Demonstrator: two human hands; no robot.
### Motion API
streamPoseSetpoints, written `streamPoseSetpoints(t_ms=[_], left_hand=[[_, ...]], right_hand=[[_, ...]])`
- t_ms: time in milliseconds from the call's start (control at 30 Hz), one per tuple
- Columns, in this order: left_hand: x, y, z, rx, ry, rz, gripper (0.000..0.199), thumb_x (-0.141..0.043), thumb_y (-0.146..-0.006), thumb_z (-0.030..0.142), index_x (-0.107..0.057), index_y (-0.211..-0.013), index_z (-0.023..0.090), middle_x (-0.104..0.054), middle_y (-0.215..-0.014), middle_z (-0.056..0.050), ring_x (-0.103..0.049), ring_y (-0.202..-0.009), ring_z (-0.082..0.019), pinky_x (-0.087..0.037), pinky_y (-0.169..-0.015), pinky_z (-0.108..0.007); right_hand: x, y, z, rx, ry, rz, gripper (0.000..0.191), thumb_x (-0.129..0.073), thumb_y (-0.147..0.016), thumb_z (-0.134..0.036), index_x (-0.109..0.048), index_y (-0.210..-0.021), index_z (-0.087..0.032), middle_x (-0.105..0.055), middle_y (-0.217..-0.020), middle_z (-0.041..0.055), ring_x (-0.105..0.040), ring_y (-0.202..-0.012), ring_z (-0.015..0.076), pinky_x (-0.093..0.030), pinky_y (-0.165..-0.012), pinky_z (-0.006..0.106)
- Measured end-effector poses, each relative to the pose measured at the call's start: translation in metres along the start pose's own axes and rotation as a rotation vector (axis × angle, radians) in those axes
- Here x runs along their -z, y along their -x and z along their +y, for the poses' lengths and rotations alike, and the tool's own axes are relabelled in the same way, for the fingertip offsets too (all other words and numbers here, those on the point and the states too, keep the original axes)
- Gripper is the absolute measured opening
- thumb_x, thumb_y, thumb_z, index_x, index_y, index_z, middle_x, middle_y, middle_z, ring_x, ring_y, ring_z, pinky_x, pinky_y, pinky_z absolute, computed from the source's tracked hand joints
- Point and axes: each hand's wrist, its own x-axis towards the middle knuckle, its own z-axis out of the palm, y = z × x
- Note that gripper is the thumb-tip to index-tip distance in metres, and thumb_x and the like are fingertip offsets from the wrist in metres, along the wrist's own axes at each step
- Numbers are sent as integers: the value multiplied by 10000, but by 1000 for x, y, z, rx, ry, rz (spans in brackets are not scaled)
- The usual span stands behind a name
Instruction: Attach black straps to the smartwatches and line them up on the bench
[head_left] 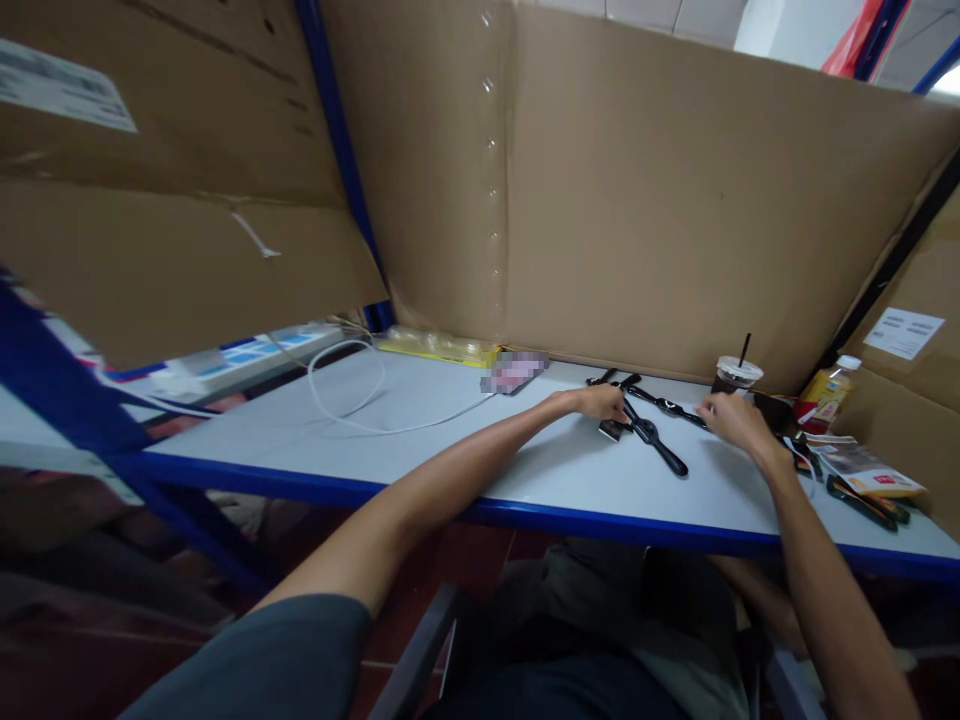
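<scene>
My left hand (602, 402) is closed around the upper handle of a black spokeshave (646, 430), which slants across the table towards me. Beside those fingers a small dark, shiny flat piece (611, 430) shows, partly covered by the hand. To the right, my right hand (736, 420) has its fingers curled together at the handle end of a second black spokeshave (670, 406). Its fingertips are small and blurred in the view. Behind my left hand lie more black handled tools (628, 381), partly hidden.
An iced drink cup with straw (736, 374) and a yellow-liquid bottle (831, 392) stand behind my right hand. Packets (874, 467) and dark green-black tools (862, 503) lie at the right. A white cable (390, 430) crosses the table (300, 450). Cardboard walls (637, 200) surround it.
</scene>
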Motion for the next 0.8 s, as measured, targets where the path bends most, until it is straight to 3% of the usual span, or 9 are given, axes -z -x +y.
streamPoseSetpoints(t_ms=[100, 200, 333, 500, 667, 800], left_hand=[[-1, 1, -2, 13, 4, -1, 415, -621, -894, 381, -593, -551, 149, -483, -488, 23, -420, -521, -109, -294, -566, -255], [-2, 3, -5, 12, 1, -4, 448, -616, -894, 430, -582, -545, 150, -454, -464, 30, -394, -498, -100, -285, -541, -248], [-2, 3, -7, -4, -7, -22, 477, -623, -876, 488, -572, -540, 154, -453, -455, 36, -382, -476, -90, -269, -506, -239], [-2, 4, -8, 10, -41, -29, 472, -625, -880, 452, -543, -517, 162, -394, -437, 40, -355, -467, -91, -257, -518, -247], [3, 9, -4, 41, -114, -48, 443, -619, -903, 388, -535, -529, 166, -428, -455, 23, -368, -474, -100, -250, -525, -261], [5, 11, 0, 49, -163, -63, 411, -616, -912, 371, -567, -560, 164, -486, -497, 4, -394, -488, -113, -280, -534, -263]], right_hand=[[11, -46, 17, -49, -111, 7, 293, -500, -966, -331, -727, -936, -148, -725, -988, 154, -664, -969, 263, -440, -773, 308], [8, -68, 19, -35, -225, -124, 210, -588, -887, -311, -721, -916, -151, -715, -844, 77, -648, -755, 176, -440, -660, 250], [-10, -68, 21, -1, -325, -278, 185, -716, -723, -322, -703, -800, -154, -645, -686, 11, -586, -643, 143, -425, -580, 232], [-29, -66, 27, 45, -396, -290, 237, -756, -654, -335, -679, -811, -175, -619, -729, -21, -550, -694, 133, -383, -587, 221], [-40, -68, 20, 42, -427, -340, 202, -735, -699, -342, -611, -711, -184, -513, -584, -54, -473, -573, 117, -333, -541, 233], [-40, -65, 21, 30, -423, -419, 323, -742, -724, -382, -528, -570, -195, -454, -489, -52, -437, -497, 115, -329, -508, 244]])
